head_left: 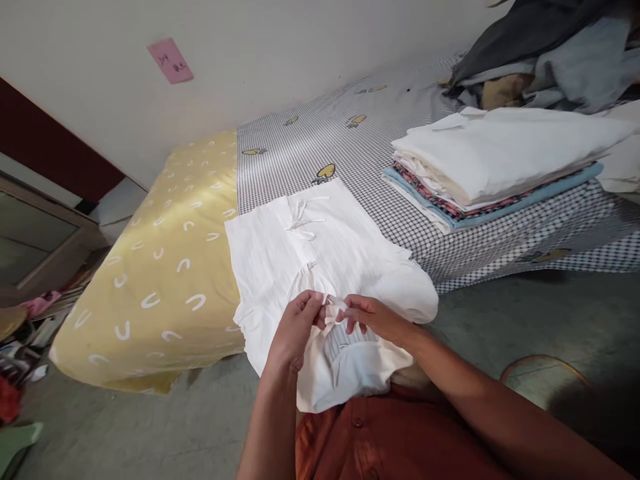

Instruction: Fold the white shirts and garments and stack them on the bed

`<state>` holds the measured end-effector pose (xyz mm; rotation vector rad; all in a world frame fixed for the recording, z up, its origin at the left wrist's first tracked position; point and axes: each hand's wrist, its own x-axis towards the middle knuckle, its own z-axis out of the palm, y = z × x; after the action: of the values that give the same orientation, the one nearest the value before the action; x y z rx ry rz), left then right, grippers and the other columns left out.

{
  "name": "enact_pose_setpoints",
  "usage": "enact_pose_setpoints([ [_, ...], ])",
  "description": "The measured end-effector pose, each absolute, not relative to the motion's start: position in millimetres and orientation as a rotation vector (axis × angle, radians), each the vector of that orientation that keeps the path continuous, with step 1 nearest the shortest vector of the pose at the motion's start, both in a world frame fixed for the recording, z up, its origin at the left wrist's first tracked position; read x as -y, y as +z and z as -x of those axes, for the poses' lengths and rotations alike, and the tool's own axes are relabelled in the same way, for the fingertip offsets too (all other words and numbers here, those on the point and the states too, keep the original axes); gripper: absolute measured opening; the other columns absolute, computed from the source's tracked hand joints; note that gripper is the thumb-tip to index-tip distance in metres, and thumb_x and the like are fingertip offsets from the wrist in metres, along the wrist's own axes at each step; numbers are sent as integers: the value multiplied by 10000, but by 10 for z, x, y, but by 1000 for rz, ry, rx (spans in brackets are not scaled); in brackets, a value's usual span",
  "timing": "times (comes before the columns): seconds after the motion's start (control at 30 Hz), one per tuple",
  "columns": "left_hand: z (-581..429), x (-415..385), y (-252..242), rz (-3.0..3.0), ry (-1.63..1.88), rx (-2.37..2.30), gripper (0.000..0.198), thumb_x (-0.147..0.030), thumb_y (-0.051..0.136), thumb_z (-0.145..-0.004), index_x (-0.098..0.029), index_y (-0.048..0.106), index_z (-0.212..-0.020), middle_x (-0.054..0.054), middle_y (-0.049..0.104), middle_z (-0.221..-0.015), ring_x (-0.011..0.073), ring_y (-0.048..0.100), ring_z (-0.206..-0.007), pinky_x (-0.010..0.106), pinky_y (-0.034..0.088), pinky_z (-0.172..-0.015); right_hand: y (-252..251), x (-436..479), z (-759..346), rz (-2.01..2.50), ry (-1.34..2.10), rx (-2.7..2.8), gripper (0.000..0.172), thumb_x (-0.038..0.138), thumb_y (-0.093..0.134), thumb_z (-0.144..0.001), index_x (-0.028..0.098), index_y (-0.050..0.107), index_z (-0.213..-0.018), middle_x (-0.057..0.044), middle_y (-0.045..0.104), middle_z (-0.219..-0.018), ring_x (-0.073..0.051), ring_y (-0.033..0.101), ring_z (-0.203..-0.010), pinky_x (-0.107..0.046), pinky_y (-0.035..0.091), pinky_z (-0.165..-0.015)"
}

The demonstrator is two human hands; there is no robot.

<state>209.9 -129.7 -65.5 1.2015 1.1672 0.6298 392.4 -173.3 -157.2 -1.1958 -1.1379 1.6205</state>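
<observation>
A white blouse (345, 233) lies spread over the near edge of the bed, its lower part hanging toward me. Thin white fabric ties run down its middle, two of them tied in bows (300, 227) farther up. My left hand (303, 317) pinches a white tie near the blouse's neck or hem; which one I cannot tell. Close beside it on the right, my right hand (367, 313) is bent with its thumb and fingertips on the same white tie. The fingertips partly hide the tie between them.
A stack of folded clothes (490, 160) sits on the checked bedsheet (310, 140) to the right, with a heap of dark and grey clothes (550, 60) behind it. Yellow patterned cloth (165, 267) covers the bed's left end. A pink paper (170, 60) is on the wall.
</observation>
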Motion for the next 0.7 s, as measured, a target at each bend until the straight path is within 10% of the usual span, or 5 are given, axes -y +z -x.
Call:
enact_pose_setpoints([
  [0.23, -1574, 1184, -965, -1863, 676, -1669, 301, -420, 528, -907, -207, 642, -1086, 149, 520, -1298, 282, 550, -1235, 488, 464, -1037, -1597, 1695, -3821, 1217, 1570, 976, 342, 527, 637, -806, 206, 532, -755, 32, 643, -706, -82, 522, -497, -255, 344, -539],
  [0.37, -1453, 1303, -1107, -2060, 363, -1650, 367, -356, 659, -850, -209, 641, -1186, 175, 470, -1435, 316, 538, -1280, 495, 478, -1025, -1604, 1701, -3806, 1217, 1536, 946, 332, 522, 639, -809, 207, 558, -744, 36, 622, -688, -80, 478, -483, -268, 339, -543],
  [0.7, -1719, 1266, -614, -1829, 456, -1636, 284, -408, 477, -907, -249, 709, -954, -28, 633, -636, 164, 592, -593, 292, 438, -643, -1788, 1670, -3782, 1166, 1494, 972, 337, 491, 598, -840, 170, 665, -917, 54, 539, -642, -73, 409, -466, -252, 286, -480],
])
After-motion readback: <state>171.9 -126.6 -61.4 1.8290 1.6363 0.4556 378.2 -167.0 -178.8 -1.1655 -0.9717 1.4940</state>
